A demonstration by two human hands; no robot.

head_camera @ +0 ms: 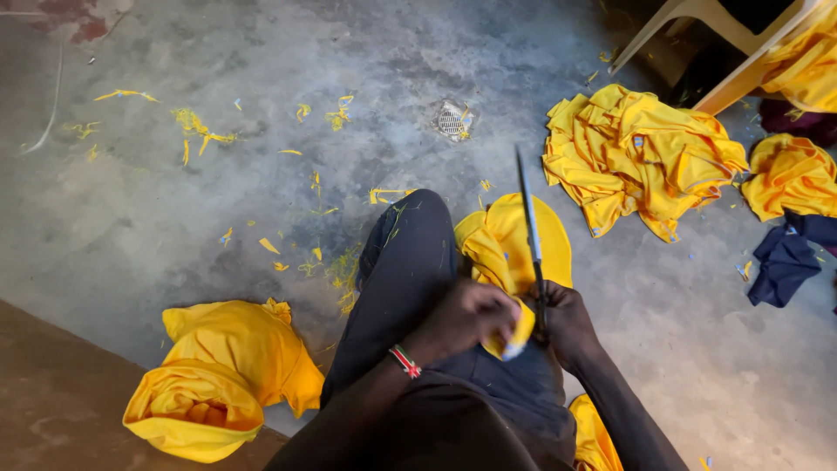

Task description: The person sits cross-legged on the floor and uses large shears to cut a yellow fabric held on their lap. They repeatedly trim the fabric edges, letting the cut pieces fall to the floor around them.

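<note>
Yellow cloth (514,253) lies over my knee, my left hand (466,316) pinching its edge, my right hand (567,323) closed around the scissors (530,231), and I judge a slack fold could send the blades into my fingers.

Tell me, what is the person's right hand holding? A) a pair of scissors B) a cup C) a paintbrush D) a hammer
A: the right hand grips a pair of scissors, its long blades pointing away over the yellow cloth on the lap, while the left hand pinches that cloth's edge.
</note>
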